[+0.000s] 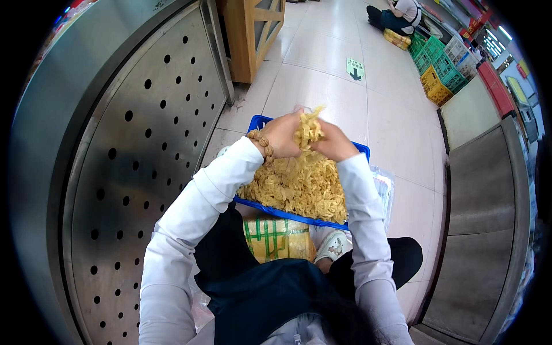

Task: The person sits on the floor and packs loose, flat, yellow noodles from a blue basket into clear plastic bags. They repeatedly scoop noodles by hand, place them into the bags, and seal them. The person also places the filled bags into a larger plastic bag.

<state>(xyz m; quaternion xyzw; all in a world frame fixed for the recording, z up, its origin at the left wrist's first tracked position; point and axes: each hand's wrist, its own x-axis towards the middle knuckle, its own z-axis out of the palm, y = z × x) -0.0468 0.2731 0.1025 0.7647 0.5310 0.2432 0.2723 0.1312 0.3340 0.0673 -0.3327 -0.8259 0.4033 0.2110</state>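
Yellow, crinkled dried food pieces (302, 189) fill a blue plastic crate (276, 211) in front of me. Above the crate's far part, my left hand (282, 136), with a beaded bracelet at its wrist, and my right hand (336, 140) are close together. A clump of the yellow pieces (308, 131) is between them, held by both hands. What looks like a clear plastic bag is around my left fingers, though its outline is blurred. My palms are hidden.
Below the crate lies a yellow bundle with green straps (276, 237). A perforated metal panel (146, 172) stands left, a wooden stand (246, 39) ahead of it. Clear plastic packaging (384, 194) lies right of the crate. Stacked crates (440, 69) and a seated person (401, 15) are farther off.
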